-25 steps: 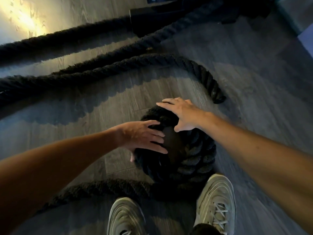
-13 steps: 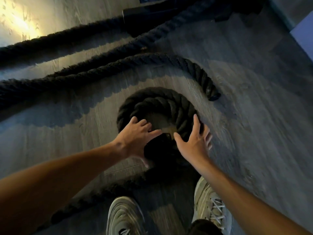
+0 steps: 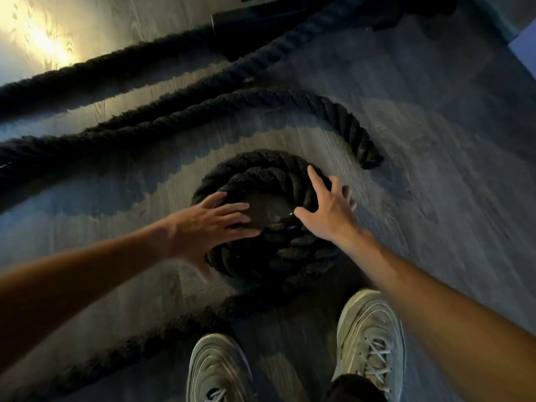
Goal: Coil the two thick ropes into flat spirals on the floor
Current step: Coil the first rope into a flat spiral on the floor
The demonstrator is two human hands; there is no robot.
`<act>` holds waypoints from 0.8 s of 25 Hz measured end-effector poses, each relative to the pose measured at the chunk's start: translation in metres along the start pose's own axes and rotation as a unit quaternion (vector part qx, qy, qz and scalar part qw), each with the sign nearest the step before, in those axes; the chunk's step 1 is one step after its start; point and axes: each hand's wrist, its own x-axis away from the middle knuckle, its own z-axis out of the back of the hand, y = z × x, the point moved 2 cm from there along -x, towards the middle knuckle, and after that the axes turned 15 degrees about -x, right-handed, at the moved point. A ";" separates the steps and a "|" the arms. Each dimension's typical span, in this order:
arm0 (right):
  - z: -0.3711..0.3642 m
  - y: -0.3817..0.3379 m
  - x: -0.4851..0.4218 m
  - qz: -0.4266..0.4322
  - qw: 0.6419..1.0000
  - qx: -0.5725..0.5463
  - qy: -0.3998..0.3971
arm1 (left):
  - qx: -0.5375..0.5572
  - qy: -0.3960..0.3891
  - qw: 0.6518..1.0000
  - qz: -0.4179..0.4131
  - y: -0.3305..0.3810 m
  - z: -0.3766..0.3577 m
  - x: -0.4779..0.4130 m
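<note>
- A small coil [image 3: 261, 181] of thick black rope lies flat on the grey plank floor [image 3: 435, 169], about mid-floor, just ahead of two pale sneakers [image 3: 371, 340].
- The left hand [image 3: 208, 221] is spread open, palm down, fingers resting across the near-left side of the coil and its bare centre; it grips nothing.
- The right hand [image 3: 324, 210] is also open, fingers splayed, pressing on the coil's right side, thumb toward the centre.
- The coil's tail [image 3: 145, 340] leaves its near side and trails toward the floor's near-left corner.
- A second rope [image 3: 232, 105] runs in from the left edge, then curves down to a free end [image 3: 371, 161] just beyond the coil.
- Further rope lengths [image 3: 101, 68] cross the far-left floor.
</note>
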 end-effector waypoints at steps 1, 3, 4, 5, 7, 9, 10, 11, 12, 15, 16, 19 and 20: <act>0.005 -0.002 -0.008 0.023 0.999 0.013 -0.024 | -0.033 -0.028 0.998 -0.036 -0.015 -0.007 0.003; 0.013 -0.004 -0.020 0.073 0.994 0.037 -0.078 | -0.071 -0.011 0.993 -0.091 -0.032 -0.013 0.004; 0.018 -0.004 -0.025 0.092 0.990 0.046 -0.097 | -0.100 0.031 0.988 -0.110 -0.033 -0.015 0.003; 0.022 -0.003 -0.028 0.108 0.987 0.050 -0.106 | -0.120 0.075 0.984 -0.112 -0.032 -0.017 0.002; 0.028 0.004 -0.029 0.132 0.987 0.026 -0.091 | -0.126 0.112 0.981 -0.098 -0.027 -0.021 0.000; 0.028 0.013 -0.019 0.136 0.989 -0.030 -0.039 | -0.139 0.101 0.981 -0.092 -0.024 -0.025 0.000; 0.025 0.016 -0.010 0.126 0.990 -0.066 -0.006 | -0.141 0.085 0.982 -0.087 -0.025 -0.025 0.002; 0.020 0.018 0.001 0.109 0.989 -0.098 0.025 | -0.139 0.061 0.985 -0.080 -0.027 -0.025 0.003; 0.014 0.020 0.013 0.088 0.987 -0.122 0.053 | -0.138 0.032 0.987 -0.072 -0.026 -0.024 0.004; -0.009 0.016 0.044 0.009 0.983 -0.150 0.101 | -0.138 -0.022 0.990 -0.020 -0.016 -0.019 0.004; -0.016 0.013 0.050 -0.014 0.983 -0.151 0.107 | -0.127 -0.020 0.992 0.010 -0.012 -0.018 0.001; -0.027 0.000 0.055 -0.012 0.983 -0.141 0.115 | -0.006 0.033 0.988 0.154 0.009 -0.012 -0.013; -0.025 -0.002 0.055 -0.007 0.983 -0.141 0.116 | 0.037 0.051 0.978 0.199 0.018 -0.007 -0.019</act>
